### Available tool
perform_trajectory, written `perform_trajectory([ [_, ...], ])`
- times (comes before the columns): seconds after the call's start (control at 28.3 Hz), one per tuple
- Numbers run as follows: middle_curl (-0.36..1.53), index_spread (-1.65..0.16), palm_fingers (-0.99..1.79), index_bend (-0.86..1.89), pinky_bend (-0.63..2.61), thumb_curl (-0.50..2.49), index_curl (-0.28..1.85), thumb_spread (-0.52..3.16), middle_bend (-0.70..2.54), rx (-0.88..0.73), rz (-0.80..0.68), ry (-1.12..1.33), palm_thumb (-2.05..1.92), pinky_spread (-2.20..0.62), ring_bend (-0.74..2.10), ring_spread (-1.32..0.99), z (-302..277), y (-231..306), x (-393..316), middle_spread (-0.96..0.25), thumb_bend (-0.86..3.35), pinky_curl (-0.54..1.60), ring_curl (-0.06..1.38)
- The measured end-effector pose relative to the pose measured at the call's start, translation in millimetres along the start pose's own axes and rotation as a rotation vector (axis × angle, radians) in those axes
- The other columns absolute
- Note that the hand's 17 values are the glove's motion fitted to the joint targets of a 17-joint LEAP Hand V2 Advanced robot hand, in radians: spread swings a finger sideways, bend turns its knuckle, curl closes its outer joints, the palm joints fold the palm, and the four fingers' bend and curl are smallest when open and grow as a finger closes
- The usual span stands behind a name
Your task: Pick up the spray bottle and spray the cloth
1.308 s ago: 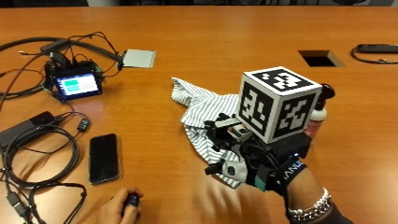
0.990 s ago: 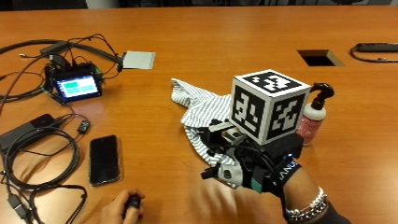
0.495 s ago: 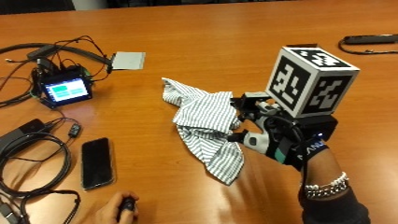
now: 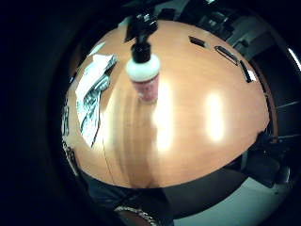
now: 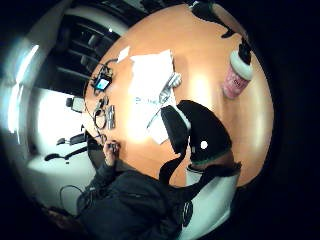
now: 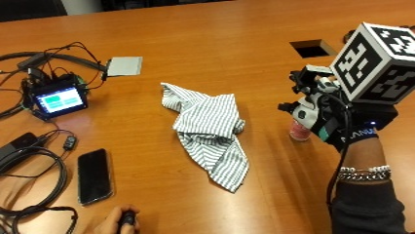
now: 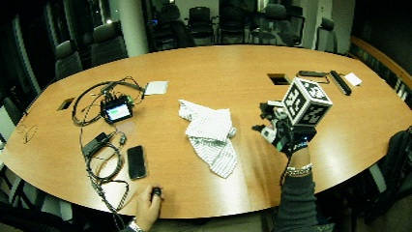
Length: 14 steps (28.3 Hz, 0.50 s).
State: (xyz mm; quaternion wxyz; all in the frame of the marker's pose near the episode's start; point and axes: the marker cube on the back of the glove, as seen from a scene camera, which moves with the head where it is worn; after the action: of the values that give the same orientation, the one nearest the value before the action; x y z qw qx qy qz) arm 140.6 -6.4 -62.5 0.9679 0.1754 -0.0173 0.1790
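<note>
- The place looked like an office meeting room.
- A large oval wooden conference table (image 7: pixel 212 63) filled the room, with rectangular cable ports (image 7: pixel 278 78) cut into its top.
- Dark office chairs (image 7: pixel 106 46) stood round the far side.
- On the table lay a phone (image 6: pixel 95 175), a small lit screen (image 6: pixel 60 100) and looped cables (image 6: pixel 32 163).

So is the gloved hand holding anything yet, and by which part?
Nothing yet. The right hand is above the spray bottle, which stands on the table with clear space around it in the palm views.
</note>
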Motion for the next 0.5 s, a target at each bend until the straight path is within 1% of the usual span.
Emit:
perform_trajectory([
  [0.11,0.29,-0.42,0.36,0.25,0.19,0.21,0.32,1.19,0.25,0.062,0.031,0.002,0.55,0.21,0.15,-0.04,2,-10,8,-0.05,0.10,0.25,0.16],
  [0.28,0.30,-0.42,0.42,0.20,0.17,0.23,0.32,1.20,0.25,0.068,0.108,-0.058,0.59,0.19,0.23,-0.05,12,-36,20,-0.05,0.09,0.25,0.19],
  [0.32,0.30,-0.42,0.46,0.18,0.18,0.23,0.31,1.20,0.24,0.069,0.118,-0.077,0.60,0.19,0.27,-0.05,14,-43,20,-0.05,0.09,0.25,0.20],
  [0.35,0.29,-0.41,0.62,0.08,0.29,0.25,0.28,1.22,0.21,0.071,0.126,-0.095,0.64,0.17,0.40,-0.07,17,-50,21,-0.06,0.12,0.28,0.24],
  [0.39,0.29,-0.40,0.65,0.06,0.30,0.25,0.26,1.22,0.19,0.073,0.130,-0.111,0.65,0.16,0.41,-0.08,20,-55,20,-0.06,0.12,0.27,0.23],
  [0.42,0.29,-0.39,0.75,0.02,0.36,0.26,0.24,1.23,0.19,0.076,0.133,-0.128,0.68,0.14,0.48,-0.09,24,-60,18,-0.07,0.13,0.28,0.26],
  [0.5,0.30,-0.38,0.79,0.01,0.37,0.27,0.22,1.23,0.21,0.081,0.133,-0.178,0.71,0.11,0.53,-0.11,35,-65,14,-0.08,0.13,0.29,0.28],
])
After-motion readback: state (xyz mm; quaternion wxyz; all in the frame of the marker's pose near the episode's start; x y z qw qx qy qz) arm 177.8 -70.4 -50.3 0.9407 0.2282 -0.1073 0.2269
